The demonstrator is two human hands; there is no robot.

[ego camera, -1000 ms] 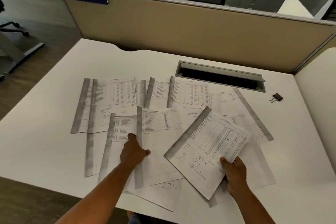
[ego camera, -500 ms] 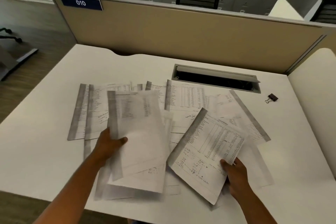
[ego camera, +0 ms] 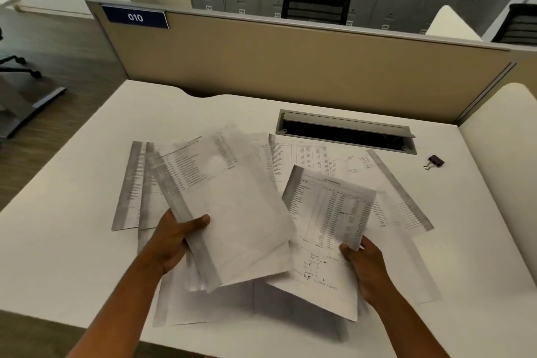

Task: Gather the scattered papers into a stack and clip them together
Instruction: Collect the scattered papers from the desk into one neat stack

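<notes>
Several printed sheets lie scattered across the white desk [ego camera: 64,241]. My left hand [ego camera: 174,238] grips a few sheets [ego camera: 232,212] by their left edge and holds them lifted above the desk, blurred. My right hand [ego camera: 363,259] pinches another printed sheet [ego camera: 325,229] at its lower right, raised off the desk. More loose sheets [ego camera: 308,154] stay flat behind and beside both hands. A small black binder clip [ego camera: 434,161] lies on the desk at the far right, away from both hands.
An open cable slot [ego camera: 345,132] with a grey lid is set into the desk behind the papers. A beige partition [ego camera: 290,67] with a blue "010" sign closes the back. A second white surface [ego camera: 505,154] adjoins on the right.
My left hand has picked sheets off the desk and carried them up and to the right. The sheet in my right hand has turned more upright.
</notes>
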